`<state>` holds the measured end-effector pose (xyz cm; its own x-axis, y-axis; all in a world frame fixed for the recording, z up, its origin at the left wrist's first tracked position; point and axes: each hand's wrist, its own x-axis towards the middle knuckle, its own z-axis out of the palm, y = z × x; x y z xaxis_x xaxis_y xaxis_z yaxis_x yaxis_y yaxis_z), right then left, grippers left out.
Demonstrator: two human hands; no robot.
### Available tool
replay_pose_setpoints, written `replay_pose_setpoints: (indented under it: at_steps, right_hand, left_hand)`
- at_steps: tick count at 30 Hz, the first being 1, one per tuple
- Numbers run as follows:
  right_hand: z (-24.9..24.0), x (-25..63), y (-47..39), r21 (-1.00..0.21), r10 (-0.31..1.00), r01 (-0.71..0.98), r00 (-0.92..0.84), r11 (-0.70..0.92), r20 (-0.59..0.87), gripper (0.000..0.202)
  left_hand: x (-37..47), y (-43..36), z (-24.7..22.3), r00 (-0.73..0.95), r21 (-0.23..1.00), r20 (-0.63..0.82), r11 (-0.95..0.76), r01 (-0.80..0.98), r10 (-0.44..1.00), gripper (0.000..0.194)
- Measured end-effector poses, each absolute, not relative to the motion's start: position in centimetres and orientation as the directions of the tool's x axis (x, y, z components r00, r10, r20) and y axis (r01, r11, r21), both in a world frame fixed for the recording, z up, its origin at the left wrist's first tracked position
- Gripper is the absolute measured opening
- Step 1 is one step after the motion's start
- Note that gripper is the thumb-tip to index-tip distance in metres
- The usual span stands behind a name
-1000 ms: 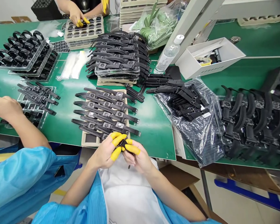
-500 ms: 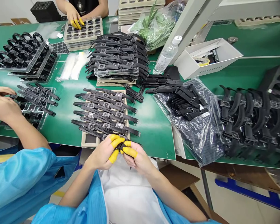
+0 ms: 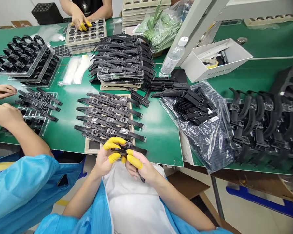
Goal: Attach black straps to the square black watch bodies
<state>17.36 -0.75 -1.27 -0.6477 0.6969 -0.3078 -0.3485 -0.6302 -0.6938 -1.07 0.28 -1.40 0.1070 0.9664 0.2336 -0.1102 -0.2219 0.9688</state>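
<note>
My left hand [image 3: 106, 159], yellow covers on its fingertips, grips a dark smartwatch [image 3: 118, 150] by its edges at the front of the table. In my right hand [image 3: 141, 167], also with yellow-covered fingertips, a black watch strap [image 3: 141, 177] is pinched against the watch's side, its tail hanging below the fingers. Fingers hide the joint between strap and watch. Just beyond my hands, a beige tray [image 3: 90, 147] carries rows of strapped watches [image 3: 109, 119], backs up. One dark tray slot shows at its near left corner.
Stacked trays of strapped watches [image 3: 122, 58] stand behind the tray. Loose black straps [image 3: 195, 104] lie on a plastic bag [image 3: 205, 143] to the right. A water bottle [image 3: 173, 58] and white box [image 3: 216, 61] stand behind. Co-workers' hands [image 3: 7, 115] are at left and across the table.
My left fingers have opened wider around the watch, showing more of it. The strap's tail now hangs clearly below my right hand. At left, one co-worker's hand has moved apart from the other.
</note>
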Motion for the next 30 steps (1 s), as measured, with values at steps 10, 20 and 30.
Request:
replay_pose_setpoints:
  at_steps: [10, 20, 30]
  right_hand:
    - [-0.6, 19.9, 0.2, -0.79, 0.774, -0.244, -0.493, -0.562, -0.398, 0.041]
    - [-0.5, 17.8, -0.6, -0.713, 0.741, -0.366, -0.591, -0.598, -0.318, 0.028]
    - [-0.3, 17.3, -0.9, -0.552, 0.74, -0.504, -0.55, -0.664, -0.388, 0.031]
  left_hand:
    - [-2.0, 1.3, 1.6, -0.007, 0.998, 0.058, -0.058, 0.009, 0.998, 0.024]
    - [-1.4, 0.1, -0.5, 0.513, 0.763, 0.255, -0.496, 0.413, 0.82, 0.056]
    - [-0.7, 0.2, 0.2, 0.533, 0.774, 0.268, -0.509, 0.377, 0.803, 0.053]
